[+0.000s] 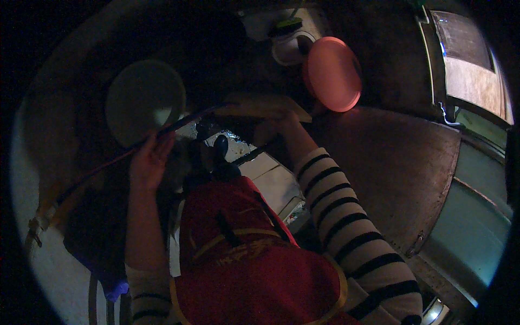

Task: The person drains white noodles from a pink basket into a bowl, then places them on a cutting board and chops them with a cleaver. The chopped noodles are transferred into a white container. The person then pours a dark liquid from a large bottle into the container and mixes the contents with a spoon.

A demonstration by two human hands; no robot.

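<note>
My left hand (150, 162) is around a long thin dark-and-reddish hose (109, 162). It slants from a tap-like fitting (36, 229) at the far left towards the middle. My right hand (270, 130) is blurred and in shadow at the lower edge of a flat wooden board (260, 106); its grip is unclear. The hose's far end fades into the dark near the board. Below, wet light floor tiles (268, 172) show beside a dark shoe (220, 144).
A pale round basin (142, 97) stands upper left and an orange-red basin (335, 75) upper right. Behind the latter are a white bucket (286, 50) and a green brush (286, 26). A brown wooden panel (390, 162) borders the right. Much of the room is dark.
</note>
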